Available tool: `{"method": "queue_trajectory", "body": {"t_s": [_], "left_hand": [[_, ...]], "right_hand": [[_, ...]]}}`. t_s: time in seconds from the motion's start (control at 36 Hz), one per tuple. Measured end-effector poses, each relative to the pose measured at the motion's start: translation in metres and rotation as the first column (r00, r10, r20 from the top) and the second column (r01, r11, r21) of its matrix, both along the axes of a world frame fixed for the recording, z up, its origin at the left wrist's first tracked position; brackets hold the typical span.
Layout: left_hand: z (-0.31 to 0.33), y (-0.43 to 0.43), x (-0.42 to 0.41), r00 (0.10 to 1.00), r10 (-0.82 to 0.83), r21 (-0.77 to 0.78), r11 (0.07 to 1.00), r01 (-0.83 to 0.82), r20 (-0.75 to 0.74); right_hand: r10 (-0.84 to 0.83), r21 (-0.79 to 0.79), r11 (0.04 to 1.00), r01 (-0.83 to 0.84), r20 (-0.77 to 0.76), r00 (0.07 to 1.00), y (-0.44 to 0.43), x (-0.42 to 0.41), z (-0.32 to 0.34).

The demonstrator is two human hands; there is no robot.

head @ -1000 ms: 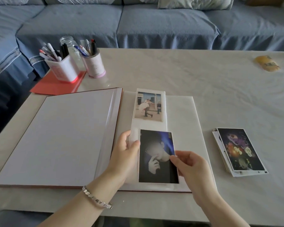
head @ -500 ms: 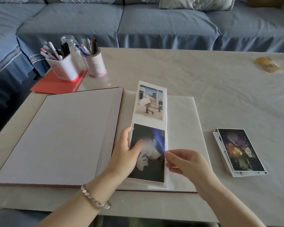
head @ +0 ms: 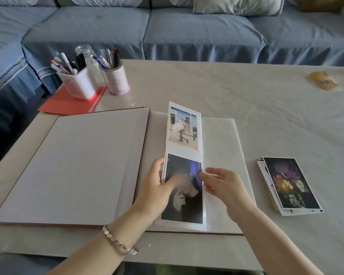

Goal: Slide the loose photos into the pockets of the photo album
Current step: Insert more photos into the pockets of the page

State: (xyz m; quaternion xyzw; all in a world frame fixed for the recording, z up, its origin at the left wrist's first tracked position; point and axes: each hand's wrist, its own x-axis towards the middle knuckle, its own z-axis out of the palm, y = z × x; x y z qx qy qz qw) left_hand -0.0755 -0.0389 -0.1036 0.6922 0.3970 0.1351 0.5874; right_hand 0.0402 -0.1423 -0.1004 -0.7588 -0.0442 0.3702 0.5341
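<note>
Near edge: bracelet [head: 119,243] on the left wrist. Just beyond, left hand [head: 157,187] clamped on the left border of the pocket strip [head: 184,155], thumb flat on the film and the other fingers hidden behind. Right hand [head: 224,187] empty, fingers loose and spread, fingertips [head: 201,173] at the strip's right border; contact there not clear.

Task item: dark portrait photo [head: 185,201] seated in the lower pocket, apparently fully in, with a band of clear film showing along its right side and bottom. Wedding photo [head: 184,128] in the upper pocket.

Step in hand, as judged: seating and squaring the print.
- Hold the strip taut at the left border; avoid bending it.
- Nudge the print by its edge, not its face, to spare it fingermarks.
- Check all four corners under the film before letting go.
- Lower the strip flat onto the photo album [head: 77,165] afterwards.

To the right, well apart on the table [head: 207,92]: stack of loose photos [head: 288,183], next in line.

Farther back: red folder [head: 68,104], square pen pot [head: 77,84], round pen pot [head: 117,80], glass jar [head: 85,51], yellow packet [head: 323,80]. Beyond all, sofa [head: 187,32].
</note>
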Motion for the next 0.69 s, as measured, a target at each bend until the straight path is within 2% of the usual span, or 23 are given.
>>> {"method": "queue_trajectory", "body": {"t_s": [0.14, 0.36, 0.56, 0.69], "left_hand": [[-0.0001, 0.0010, 0.0000, 1.000, -0.002, 0.004, 1.000, 0.002, -0.004], [0.0021, 0.0002, 0.0003, 1.000, -0.009, 0.038, 0.999, 0.010, -0.013], [0.0039, -0.0001, 0.0004, 1.000, -0.004, 0.008, 1.000, 0.005, -0.023], [0.0054, 0.0010, -0.0001, 0.999, -0.022, 0.014, 1.000, 0.022, -0.025]], "right_hand": [[-0.019, 0.040, 0.999, 0.023, -0.082, 0.996, -0.0002, 0.0034, -0.0013], [-0.006, 0.054, 0.999, 0.008, -0.035, 0.999, -0.0009, 0.0038, -0.0028], [-0.082, 0.077, 0.993, 0.089, -0.084, 0.993, 0.0013, 0.0080, -0.0036], [-0.041, 0.087, 0.995, 0.045, -0.054, 0.998, 0.0004, 0.0069, 0.0006]]}}
